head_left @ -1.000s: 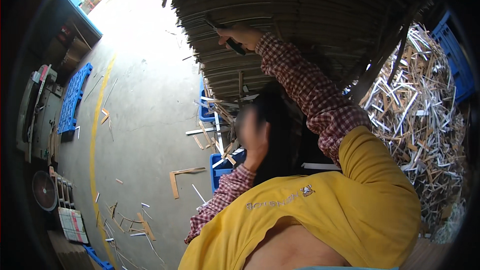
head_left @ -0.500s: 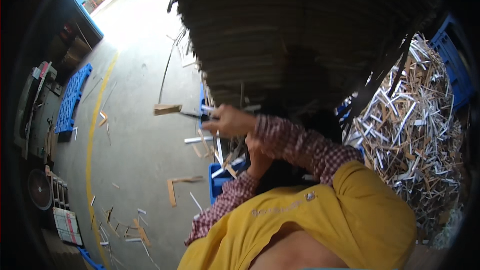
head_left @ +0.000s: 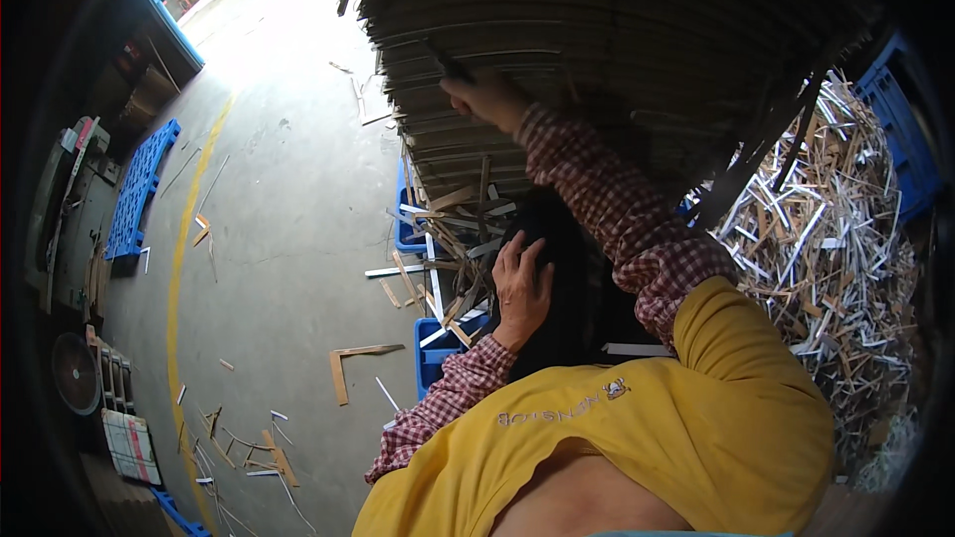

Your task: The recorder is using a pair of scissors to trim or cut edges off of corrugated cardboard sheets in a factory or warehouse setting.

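A tall stack of brown cardboard sheets (head_left: 597, 20) with ragged edges fills the top of the view in shadow. My right hand (head_left: 487, 99) is raised against its near face, closed around a dark-handled tool (head_left: 450, 64). The tool's tip blends into the dark stack, so its kind does not show. Lower down, my left hand (head_left: 522, 290) lies with fingers spread on my dark-clothed leg, holding nothing. Beside it, cardboard offcuts (head_left: 448, 239) lie heaped at the foot of the stack.
Blue pallet parts (head_left: 430, 343) stick out under the offcuts. A large pile of white and brown strips (head_left: 806, 259) lies at the right by a blue crate-like panel (head_left: 900, 129). Across the floor, a blue pallet (head_left: 144, 189) stands beyond a yellow line (head_left: 180, 288).
My right hand has swung up and away from beside my left hand to the stack with the tool. The brown strip near the tool is gone from there. My left hand now shows spread.
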`<state>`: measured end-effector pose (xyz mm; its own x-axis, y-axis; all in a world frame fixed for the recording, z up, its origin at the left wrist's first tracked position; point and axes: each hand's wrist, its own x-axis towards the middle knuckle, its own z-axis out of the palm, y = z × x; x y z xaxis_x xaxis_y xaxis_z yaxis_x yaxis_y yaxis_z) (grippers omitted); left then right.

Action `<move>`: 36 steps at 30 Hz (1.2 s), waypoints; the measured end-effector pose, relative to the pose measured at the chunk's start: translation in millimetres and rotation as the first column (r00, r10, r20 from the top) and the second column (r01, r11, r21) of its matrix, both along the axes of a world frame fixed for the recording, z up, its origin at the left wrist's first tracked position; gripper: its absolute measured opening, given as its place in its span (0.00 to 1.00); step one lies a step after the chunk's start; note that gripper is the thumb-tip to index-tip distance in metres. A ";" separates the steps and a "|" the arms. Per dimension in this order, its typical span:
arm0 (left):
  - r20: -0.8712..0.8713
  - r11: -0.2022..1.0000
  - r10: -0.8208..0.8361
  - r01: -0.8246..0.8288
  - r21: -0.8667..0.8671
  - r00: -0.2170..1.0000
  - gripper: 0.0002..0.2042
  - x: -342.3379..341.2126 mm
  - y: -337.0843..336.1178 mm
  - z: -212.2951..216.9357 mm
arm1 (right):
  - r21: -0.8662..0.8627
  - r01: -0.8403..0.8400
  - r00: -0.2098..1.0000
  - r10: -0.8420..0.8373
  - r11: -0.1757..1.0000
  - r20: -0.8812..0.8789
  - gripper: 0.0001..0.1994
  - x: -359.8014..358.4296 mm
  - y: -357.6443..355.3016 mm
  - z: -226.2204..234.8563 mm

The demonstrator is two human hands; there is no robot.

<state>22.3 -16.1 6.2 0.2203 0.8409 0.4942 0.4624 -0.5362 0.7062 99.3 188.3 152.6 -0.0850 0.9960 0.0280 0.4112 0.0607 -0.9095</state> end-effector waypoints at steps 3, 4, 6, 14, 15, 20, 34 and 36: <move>0.003 1.000 -0.010 0.009 0.003 1.000 0.19 0.5 1.2 0.2 | 0.531 -0.255 0.947 0.099 0.808 0.305 0.18 -28.0 -31.5 -58.3; 0.006 1.000 0.015 -0.015 -0.002 1.000 0.19 -5.7 4.5 -3.7 | 0.342 -0.388 0.920 0.336 0.856 0.203 0.18 -50.1 -67.4 -65.8; 0.037 0.999 0.026 -0.027 0.022 0.999 0.19 -7.0 0.9 -2.9 | 0.004 -0.486 0.870 0.484 0.874 0.089 0.18 -50.2 -96.2 -55.5; -0.018 1.000 0.016 -0.016 0.019 1.000 0.19 -4.6 0.5 -1.7 | 0.021 -0.163 0.986 0.162 0.986 0.031 0.21 35.9 4.4 11.2; -0.019 1.000 0.009 -0.009 0.004 1.000 0.19 -4.4 0.0 -1.3 | -0.016 -0.187 0.981 0.186 0.982 -0.057 0.22 41.3 5.3 20.1; -0.016 1.000 -0.001 0.001 0.000 1.000 0.20 -2.0 -1.6 -0.6 | -0.144 -0.181 0.980 0.168 0.973 -0.103 0.24 51.4 2.5 43.4; -0.002 1.000 0.002 -0.002 -0.009 1.000 0.19 -3.7 -2.8 -3.1 | -0.238 -0.183 0.969 0.134 0.954 -0.207 0.23 54.9 -8.7 52.1; -0.001 1.000 0.004 -0.004 0.005 1.000 0.19 -2.8 -3.1 -3.1 | -0.260 -0.179 0.966 0.120 0.949 -0.228 0.22 53.3 -8.9 53.4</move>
<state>19.5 -19.2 3.0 0.2178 0.8393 0.4982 0.4655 -0.5380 0.7027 152.5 179.3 206.0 -0.2549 0.9431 -0.2135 0.2182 -0.1590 -0.9629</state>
